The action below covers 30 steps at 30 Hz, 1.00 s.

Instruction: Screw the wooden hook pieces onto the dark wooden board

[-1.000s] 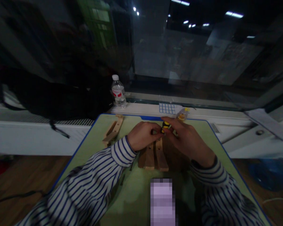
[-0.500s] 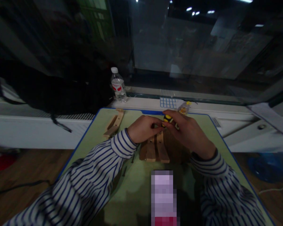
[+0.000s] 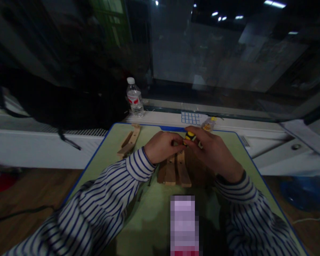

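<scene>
My right hand (image 3: pixel 217 153) is closed around the short yellow-and-black handle of a screwdriver (image 3: pixel 190 136), gripping it between thumb and fingers; the shaft is hidden. Close against it on the left, my left hand (image 3: pixel 164 145) pinches its fingers together just below the handle, and what lies between them cannot be made out. Under both hands are two light wooden pieces (image 3: pixel 170 172) with holes, side by side on a darker brown board (image 3: pixel 200 170). Their far ends are covered by the hands.
An angled wooden piece (image 3: pixel 129 140) lies at the table's far left. Thin dark screws (image 3: pixel 140 195) lie near my left sleeve. A water bottle (image 3: pixel 135 99) and a small plastic bag (image 3: pixel 208 123) stand by the window. A pixelated object (image 3: pixel 184 224) is at the near edge.
Both hands stay at nearly the same place. The yellow-and-black handle appears slightly turned in my right fingers. The whole view has shifted a little.
</scene>
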{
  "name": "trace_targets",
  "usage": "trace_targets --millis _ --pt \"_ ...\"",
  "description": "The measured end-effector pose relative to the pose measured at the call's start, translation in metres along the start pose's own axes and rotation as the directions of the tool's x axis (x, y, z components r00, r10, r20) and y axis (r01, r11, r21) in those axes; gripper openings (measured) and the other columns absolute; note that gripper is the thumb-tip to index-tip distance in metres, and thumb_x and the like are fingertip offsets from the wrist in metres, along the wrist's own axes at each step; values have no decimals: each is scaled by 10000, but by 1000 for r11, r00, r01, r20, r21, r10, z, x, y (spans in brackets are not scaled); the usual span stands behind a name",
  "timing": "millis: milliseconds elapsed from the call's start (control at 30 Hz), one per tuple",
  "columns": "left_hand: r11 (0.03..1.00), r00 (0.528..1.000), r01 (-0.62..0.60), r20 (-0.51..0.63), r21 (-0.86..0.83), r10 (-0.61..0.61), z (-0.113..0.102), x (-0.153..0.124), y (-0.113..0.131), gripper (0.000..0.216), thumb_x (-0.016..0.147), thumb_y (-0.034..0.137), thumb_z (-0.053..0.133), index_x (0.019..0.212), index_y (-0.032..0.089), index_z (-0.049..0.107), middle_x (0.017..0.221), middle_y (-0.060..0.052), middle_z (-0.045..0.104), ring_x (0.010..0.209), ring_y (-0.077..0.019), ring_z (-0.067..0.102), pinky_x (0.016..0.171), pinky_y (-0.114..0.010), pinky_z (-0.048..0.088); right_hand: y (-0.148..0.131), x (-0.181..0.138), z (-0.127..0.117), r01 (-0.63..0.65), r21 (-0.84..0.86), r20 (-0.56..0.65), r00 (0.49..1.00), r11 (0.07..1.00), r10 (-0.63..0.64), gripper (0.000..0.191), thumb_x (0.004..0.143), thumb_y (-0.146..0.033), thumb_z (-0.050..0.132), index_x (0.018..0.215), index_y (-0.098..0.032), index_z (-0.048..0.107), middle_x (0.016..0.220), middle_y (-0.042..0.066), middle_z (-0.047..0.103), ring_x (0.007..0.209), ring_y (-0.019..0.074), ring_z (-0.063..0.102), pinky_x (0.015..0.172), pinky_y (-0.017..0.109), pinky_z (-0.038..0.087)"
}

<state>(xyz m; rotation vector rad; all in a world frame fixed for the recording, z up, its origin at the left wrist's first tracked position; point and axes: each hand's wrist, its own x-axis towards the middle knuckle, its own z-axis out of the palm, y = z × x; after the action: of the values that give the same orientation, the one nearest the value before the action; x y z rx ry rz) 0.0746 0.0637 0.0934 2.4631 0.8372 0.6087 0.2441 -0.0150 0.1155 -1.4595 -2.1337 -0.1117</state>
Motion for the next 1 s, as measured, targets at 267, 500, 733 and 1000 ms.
trace_targets --millis 267,500,733,1000 --pt "1000 1000 -13 5 9 13 -2 0 -1 212 821 348 575 854 190 714 758 -13 717 665 -141 624 602 -225 401 -1 -1 -1 -18 40 42 999 999 16 478 885 -297 504 1336 -183 394 1134 102 645 851 205 654 749 372 543" --pt "1000 1000 -7 6 -3 7 -3 0 0 182 817 323 588 867 210 722 771 3 722 643 -124 610 601 -217 396 0 1 -8 27 68 47 998 997 -30 377 916 -268 435 1274 -154 479 1130 115 656 929 217 650 765 374 543" --pt "999 998 -29 63 -45 32 -1 0 -5 222 850 316 545 946 209 714 812 -23 723 704 -138 622 652 -226 427 4 1 -6 -10 80 57 998 997 5 372 917 -300 444 1258 -162 493 1109 112 661 881 209 657 778 390 538" --pt "998 996 -53 73 -44 56 -3 0 -5 216 850 285 542 966 228 714 788 -12 720 686 -130 622 656 -217 429 8 2 -1 -34 113 47 998 993 28 374 913 -319 466 1257 -174 484 1098 109 670 837 209 669 743 386 548"
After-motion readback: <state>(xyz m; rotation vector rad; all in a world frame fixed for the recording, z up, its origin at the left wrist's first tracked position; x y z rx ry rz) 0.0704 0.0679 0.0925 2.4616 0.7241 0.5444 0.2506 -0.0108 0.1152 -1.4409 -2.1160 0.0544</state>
